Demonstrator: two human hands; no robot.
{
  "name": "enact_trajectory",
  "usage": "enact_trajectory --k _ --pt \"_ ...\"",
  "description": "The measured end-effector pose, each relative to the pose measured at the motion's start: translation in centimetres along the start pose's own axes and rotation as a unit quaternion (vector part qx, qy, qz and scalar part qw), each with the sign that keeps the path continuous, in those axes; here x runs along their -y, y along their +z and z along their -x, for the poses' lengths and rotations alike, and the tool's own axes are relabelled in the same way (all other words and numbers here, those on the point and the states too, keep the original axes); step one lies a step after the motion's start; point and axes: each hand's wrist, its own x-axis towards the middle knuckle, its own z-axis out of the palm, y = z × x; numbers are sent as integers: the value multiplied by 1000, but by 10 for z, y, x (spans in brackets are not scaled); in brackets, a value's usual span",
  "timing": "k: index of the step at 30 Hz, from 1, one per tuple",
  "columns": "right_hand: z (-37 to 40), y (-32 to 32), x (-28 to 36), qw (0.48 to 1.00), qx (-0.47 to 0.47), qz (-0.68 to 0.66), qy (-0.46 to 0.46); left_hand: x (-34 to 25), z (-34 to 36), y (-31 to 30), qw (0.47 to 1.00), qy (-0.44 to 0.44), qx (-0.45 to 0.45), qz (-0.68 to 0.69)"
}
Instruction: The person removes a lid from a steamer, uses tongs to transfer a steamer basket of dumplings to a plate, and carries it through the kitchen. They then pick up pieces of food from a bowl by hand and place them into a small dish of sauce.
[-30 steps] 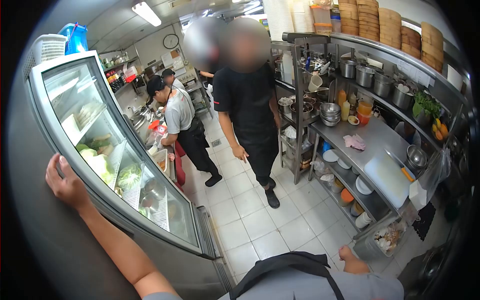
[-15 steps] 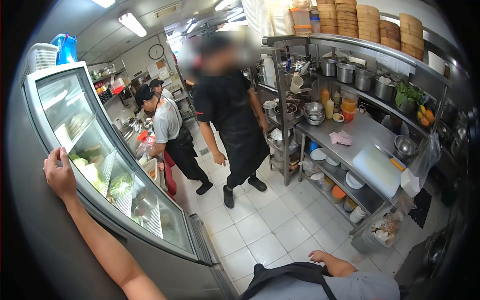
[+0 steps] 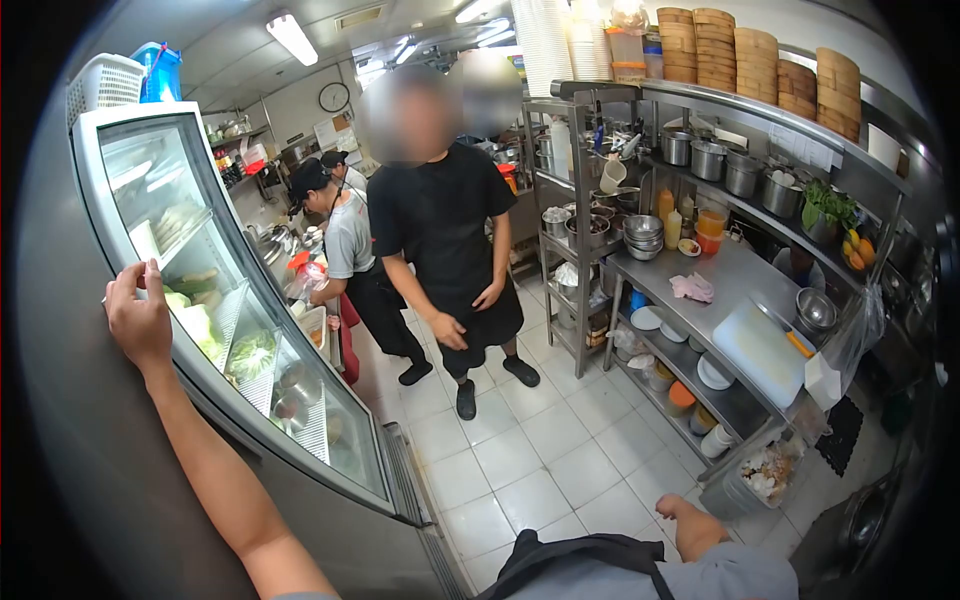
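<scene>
My left hand (image 3: 138,315) is raised against the front edge of a tall glass-door fridge (image 3: 90,160). Its fingers are bent but apart, and nothing shows in its grasp. Green vegetables (image 3: 250,355) lie on the shelves behind the glass. Low in the view, my right hand (image 3: 676,507) hangs beside my body, away from any surface. It is small and foreshortened, so its finger position and anything in it cannot be made out.
A person in black (image 3: 440,220) stands facing me on the tiled floor (image 3: 550,450). Two people work behind at the left, one in a grey shirt (image 3: 348,235). At right, a steel table (image 3: 730,270) holds a cutting board (image 3: 758,350) and orange-handled knife; a bin (image 3: 735,495) stands below.
The view has shifted slightly. The person in black has turned toward me and brought both hands in front of the body. My left hand stays at the fridge edge.
</scene>
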Motion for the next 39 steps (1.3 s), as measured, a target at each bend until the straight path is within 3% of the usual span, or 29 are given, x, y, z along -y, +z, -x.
enact_trajectory --k 3,5,7,10,13,14,16,18,21,24,28,30,32,36,38,39 --pt "48 -13 60 980 -172 -81 -64 5 1 3 1000 12 -4 -7" --pt "24 13 80 956 -186 -191 -126 13 1 6 999 28 0 -16" --pt "18 46 104 957 -149 -205 -142 15 2 6 999 32 7 -13" --pt "73 64 133 968 -84 -24 -236 13 2 4 999 31 13 9" --pt "26 69 98 963 -148 -95 -205 17 1 4 997 72 -8 19" --pt "64 47 99 967 -171 -117 -150 26 3 8 999 34 11 24" --pt "24 32 72 994 -89 -34 -48 43 2 21 998 56 -14 31" --pt "34 18 52 988 -123 -10 -93 51 5 28 999 33 8 33" --pt "88 -11 64 983 -175 -47 -42 68 4 36 997 44 47 52" --pt "100 -13 73 972 -209 -83 -67 77 6 44 997 45 41 42" --pt "64 4 83 986 -122 -84 -71 81 6 50 998 12 47 49" --pt "90 -2 111 987 -107 -99 -63 95 7 63 998 30 22 60" --pt "47 26 119 945 -217 40 -239 107 8 72 994 -17 69 80" --pt "91 44 187 966 -49 59 -248 107 10 76 986 -38 76 146" --pt "108 54 198 937 -12 101 -335 103 10 73 982 -44 82 166" --pt "110 55 200 944 -23 96 -315 102 9 72 982 -42 86 165"
